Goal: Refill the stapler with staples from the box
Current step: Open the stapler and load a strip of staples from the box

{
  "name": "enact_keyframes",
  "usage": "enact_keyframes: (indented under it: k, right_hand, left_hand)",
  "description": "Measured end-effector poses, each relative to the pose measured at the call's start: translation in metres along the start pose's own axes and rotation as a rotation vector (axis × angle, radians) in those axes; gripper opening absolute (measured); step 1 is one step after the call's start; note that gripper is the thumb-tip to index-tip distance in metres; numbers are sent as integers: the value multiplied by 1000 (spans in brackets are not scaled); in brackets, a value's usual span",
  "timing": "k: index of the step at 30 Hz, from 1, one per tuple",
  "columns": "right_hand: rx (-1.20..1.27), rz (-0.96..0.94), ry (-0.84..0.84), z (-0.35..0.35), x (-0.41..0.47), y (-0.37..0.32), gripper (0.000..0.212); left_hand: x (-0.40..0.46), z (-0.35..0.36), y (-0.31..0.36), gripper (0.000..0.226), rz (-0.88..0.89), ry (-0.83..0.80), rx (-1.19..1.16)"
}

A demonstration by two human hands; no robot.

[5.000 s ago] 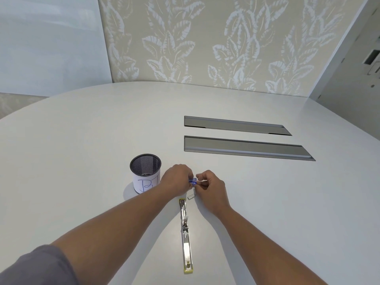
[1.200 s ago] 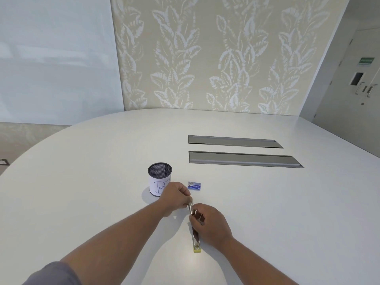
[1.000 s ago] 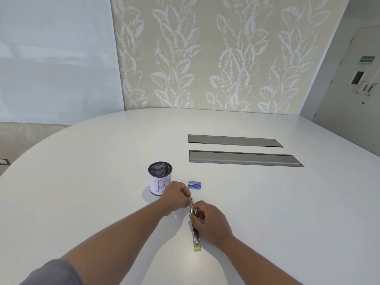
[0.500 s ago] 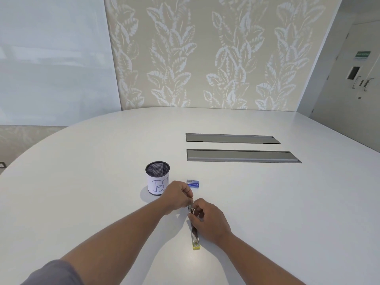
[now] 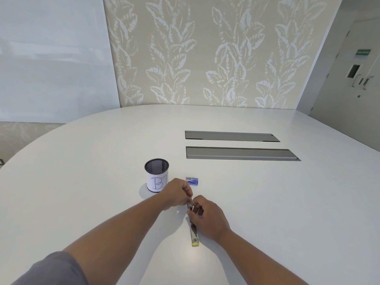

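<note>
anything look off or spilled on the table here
Nothing stands out. The stapler lies opened flat under both hands, as refilling needs; the staple box sits beside the upright mesh cup. No loose staples are visible on the table.

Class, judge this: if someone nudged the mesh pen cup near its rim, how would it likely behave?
The mesh pen cup stands upright, taller than wide, so it would probably tip. It looks empty and thin-walled, so it is likely light. Once on its round side, it might roll across the smooth table.

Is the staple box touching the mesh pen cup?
Apart. The head view shows bare table between the staple box and the mesh pen cup.
</note>
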State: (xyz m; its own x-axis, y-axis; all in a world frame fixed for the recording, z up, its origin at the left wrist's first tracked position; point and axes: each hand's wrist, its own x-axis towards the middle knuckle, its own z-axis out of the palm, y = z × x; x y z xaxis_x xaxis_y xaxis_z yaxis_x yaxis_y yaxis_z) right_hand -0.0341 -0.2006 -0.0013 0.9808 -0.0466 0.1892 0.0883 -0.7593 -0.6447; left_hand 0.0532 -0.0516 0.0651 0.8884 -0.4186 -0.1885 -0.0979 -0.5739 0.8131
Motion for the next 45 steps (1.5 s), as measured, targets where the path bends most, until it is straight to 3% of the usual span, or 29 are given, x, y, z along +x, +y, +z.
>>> enact_keyframes:
  k: [13,19,22,38,45]
  right_hand:
    - [4,17,5,1,0,1,20]
    - [4,21,6,0,0,0,21]
    - [8,26,6,0,0,0,22]
    - [4,-2,9,1,1,3,23]
    - [-7,-33,18,2,1,3,21]
  left_hand:
    - [0,4,-6,25,-54,58,-13]
    - [-2,4,-6,53,-216,-37,-153]
    - [0,3,-7,56,-225,-53,-179]
    - [8,8,-11,18,-233,21,-280]
    - [12,10,-15,13,-247,78,-329]
